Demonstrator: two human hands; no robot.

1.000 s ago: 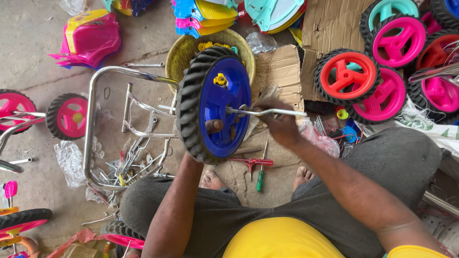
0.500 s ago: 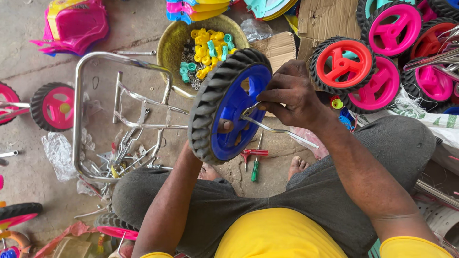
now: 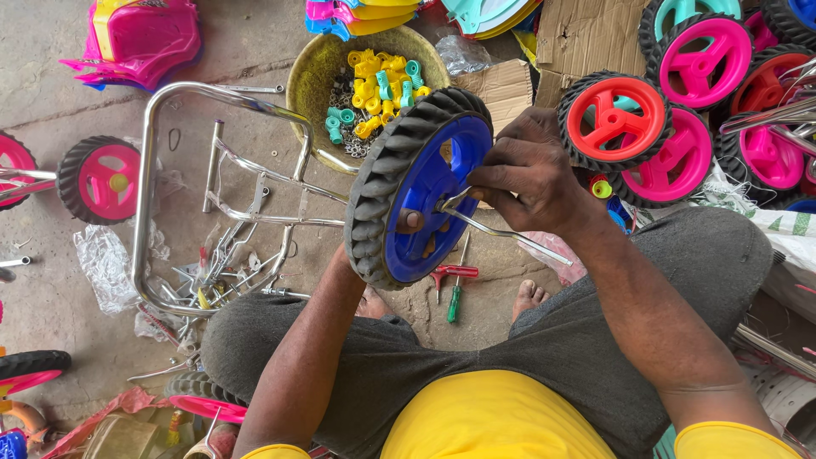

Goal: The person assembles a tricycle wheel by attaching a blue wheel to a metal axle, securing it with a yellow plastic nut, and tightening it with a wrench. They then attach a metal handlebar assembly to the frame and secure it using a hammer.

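Head view: I am looking straight down over my lap at both hands and the wheel between them.
Right hand (image 3: 531, 178): I have it closed in a pinch on the bent end of a thin metal rod (image 3: 501, 231), right at the wheel's hub.
Left hand (image 3: 410, 223): mostly hidden behind the wheel; I see fingertips poking through the spokes, curled to hold it from the back.
Wheel (image 3: 416, 191): blue plastic hub, black ribbed tyre, held up on edge above my knees, blue face tilted toward my right hand.
Rod: it slants from the hub down toward my right knee.
Floor below the wheel: a red-handled tool (image 3: 449, 274) and a green-handled screwdriver (image 3: 455, 302) lie between my bare feet.
Bowl (image 3: 310, 81): just beyond the wheel, brass-coloured, holding yellow and teal plastic fittings with small metal hardware.
Chrome frame (image 3: 149, 170): tubular, lying on the floor to my left with loose metal parts inside it.
Right side: a pile of wheels (image 3: 680, 110) with red, pink and teal hubs.
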